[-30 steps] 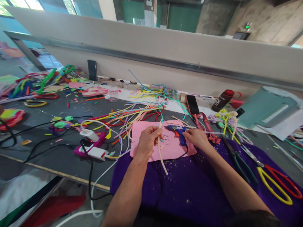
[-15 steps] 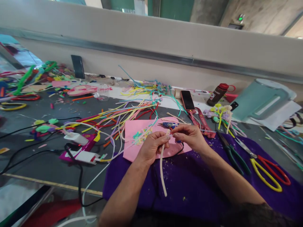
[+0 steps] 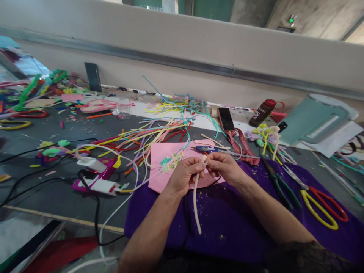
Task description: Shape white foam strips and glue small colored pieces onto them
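Note:
My left hand [image 3: 184, 175] grips the upper end of a cream pipe cleaner [image 3: 195, 201] that hangs down over the purple cloth [image 3: 233, 223]. My right hand [image 3: 225, 167] pinches the same stem at its top tip, fingertips meeting those of the left. Both hands hover above a pink paper sheet [image 3: 165, 159] scattered with small coloured scraps. A blue glue gun [image 3: 207, 149] lies on the sheet just beyond my hands, its black cord running under them.
Loose coloured pipe cleaners [image 3: 153, 136] fan out behind the sheet. Dark pliers [image 3: 277, 182] and red-and-yellow scissors [image 3: 321, 201] lie on the cloth at right. A power strip [image 3: 96, 178] with cables sits at left. A phone [image 3: 226, 119], bottle [image 3: 263, 112] and teal kettle [image 3: 313, 119] stand further back.
My right hand let go of the glue gun, which now lies on the pink sheet, and came over to pinch the top of the cream pipe cleaner held in my left hand.

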### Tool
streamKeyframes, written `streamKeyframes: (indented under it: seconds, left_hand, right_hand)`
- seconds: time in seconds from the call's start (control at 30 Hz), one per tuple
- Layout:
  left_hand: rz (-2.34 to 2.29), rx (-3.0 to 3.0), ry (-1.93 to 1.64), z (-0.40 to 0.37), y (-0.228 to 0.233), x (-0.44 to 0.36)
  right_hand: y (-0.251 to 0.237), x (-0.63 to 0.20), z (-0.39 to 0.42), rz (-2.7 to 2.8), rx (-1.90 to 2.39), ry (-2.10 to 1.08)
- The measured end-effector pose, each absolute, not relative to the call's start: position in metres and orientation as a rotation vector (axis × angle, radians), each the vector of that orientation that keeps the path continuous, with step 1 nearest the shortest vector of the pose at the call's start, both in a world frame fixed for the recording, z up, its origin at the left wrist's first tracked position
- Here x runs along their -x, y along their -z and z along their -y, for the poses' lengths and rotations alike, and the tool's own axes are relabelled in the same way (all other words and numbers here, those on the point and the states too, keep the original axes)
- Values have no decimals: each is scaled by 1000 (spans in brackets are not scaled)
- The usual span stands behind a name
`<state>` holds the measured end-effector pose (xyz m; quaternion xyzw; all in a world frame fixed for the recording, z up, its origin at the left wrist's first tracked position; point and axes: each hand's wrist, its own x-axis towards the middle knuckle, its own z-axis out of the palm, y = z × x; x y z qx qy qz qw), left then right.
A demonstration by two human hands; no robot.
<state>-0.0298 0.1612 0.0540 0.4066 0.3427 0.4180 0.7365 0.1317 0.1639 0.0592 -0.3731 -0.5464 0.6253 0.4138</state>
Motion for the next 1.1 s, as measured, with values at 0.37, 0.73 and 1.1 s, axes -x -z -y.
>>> streamKeyframes:
  seconds: [0.37, 0.73, 1.1]
  left_hand:
    - [-698, -834, -866, -160, -54, 30]
    - [-798, -931, -790, -160, -56, 32]
    - [-796, -936, -744, -160, -57, 31]
  right_hand:
    - [-61, -130, -160, 1641, 996, -984]
    - [-79, -152, -168, 1830, 979, -861]
    - [-81, -152, -167, 2007, 974, -730]
